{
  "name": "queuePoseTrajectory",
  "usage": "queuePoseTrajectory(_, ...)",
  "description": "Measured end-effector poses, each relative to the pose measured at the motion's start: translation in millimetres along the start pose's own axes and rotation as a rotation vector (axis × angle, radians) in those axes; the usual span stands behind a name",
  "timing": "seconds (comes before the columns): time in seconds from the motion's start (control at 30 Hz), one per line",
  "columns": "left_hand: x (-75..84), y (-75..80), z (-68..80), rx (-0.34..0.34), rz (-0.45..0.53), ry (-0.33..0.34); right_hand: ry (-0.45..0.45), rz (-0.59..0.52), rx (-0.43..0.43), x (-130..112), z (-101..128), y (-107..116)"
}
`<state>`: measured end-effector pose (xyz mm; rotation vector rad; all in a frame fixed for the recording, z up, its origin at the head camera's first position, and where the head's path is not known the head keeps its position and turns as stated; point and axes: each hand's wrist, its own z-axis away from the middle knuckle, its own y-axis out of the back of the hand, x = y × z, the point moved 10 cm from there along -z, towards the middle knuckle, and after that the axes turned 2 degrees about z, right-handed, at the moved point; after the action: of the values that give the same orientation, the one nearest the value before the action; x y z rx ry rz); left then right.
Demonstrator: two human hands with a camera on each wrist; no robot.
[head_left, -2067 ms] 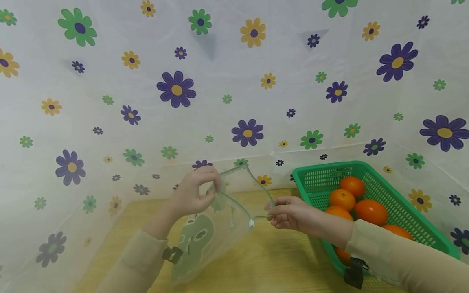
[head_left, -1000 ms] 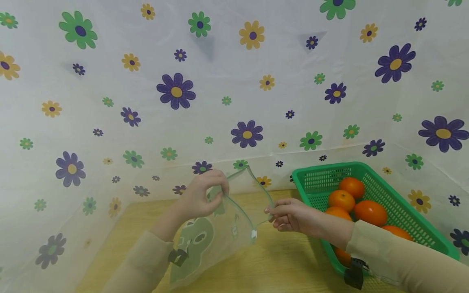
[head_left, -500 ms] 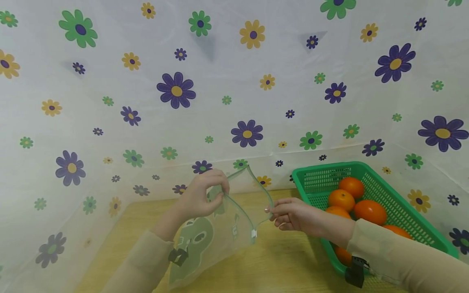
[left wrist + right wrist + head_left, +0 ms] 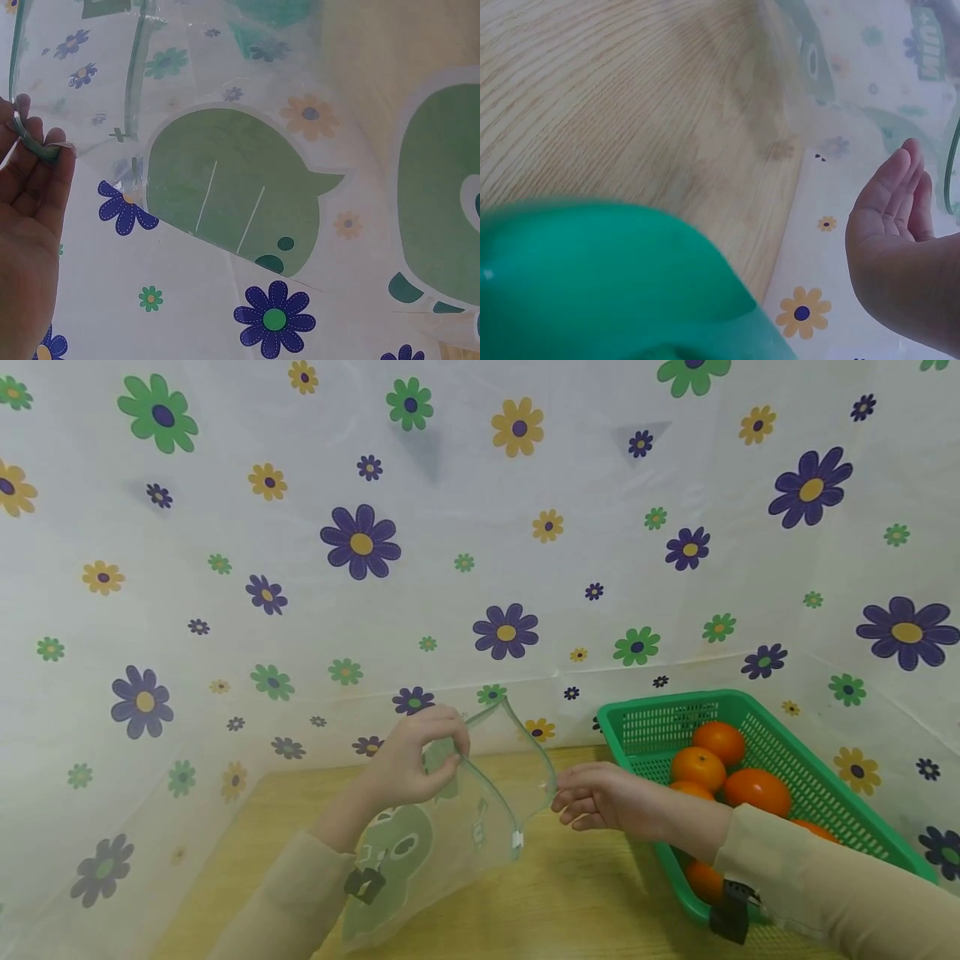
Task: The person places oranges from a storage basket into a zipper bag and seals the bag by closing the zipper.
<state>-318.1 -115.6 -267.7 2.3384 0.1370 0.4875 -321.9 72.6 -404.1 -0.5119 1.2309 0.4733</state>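
Observation:
A clear zip bag [image 4: 472, 847] with a green cartoon print hangs tilted over the table, its green-edged mouth spread apart. My left hand [image 4: 416, 758] pinches the near edge of that mouth between thumb and fingers; the left wrist view shows the fingers [image 4: 52, 176] bent around the green strip. A white slider [image 4: 517, 840] sits at the bag's right corner. My right hand [image 4: 611, 800] is just beside the mouth's right edge, fingers loosely bent. In the right wrist view this hand [image 4: 885, 232] holds nothing, and the green strip passes a little away from the fingertips.
A green plastic basket [image 4: 675, 698] with several oranges [image 4: 699, 768] stands on the right, under my right forearm. The wooden table [image 4: 555, 902] lies beneath the bag. A white flowered sheet [image 4: 450, 602] rises behind and at both sides.
My right hand has let go of the bag's edge and shifted slightly right. Earlier, my left hand moved a little right with the bag. The oranges and basket stay in place.

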Motion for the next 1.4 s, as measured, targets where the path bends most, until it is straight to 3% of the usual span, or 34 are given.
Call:
queuePoseTrajectory(0.3, -1.6, -0.5, 0.7, -0.004, -0.004, 0.004, 0.004, 0.018, -0.023, -1, 1, 4)
queuePoseTrajectory(0.7, -1.0, -1.6, 1.0, -0.012, -0.001, 0.004, 0.010, 0.143, 0.008, -5, 1, 13)
queuePoseTrajectory(0.93, 0.0, -1.8, -0.2, -0.010, 0.010, -0.016, 0.054, 0.352, 0.130, -17, 3, 22)
queuePoseTrajectory(1.13, 0.4, -2.1, 0.8, -0.017, 0.004, -0.001, 0.090, 0.531, 0.177, -24, 6, 25)
queuePoseTrajectory(1.4, 1.1, -1.1, 0.6, -0.020, 0.008, 0.008, 0.241, 0.804, 0.237, -40, 15, 21)
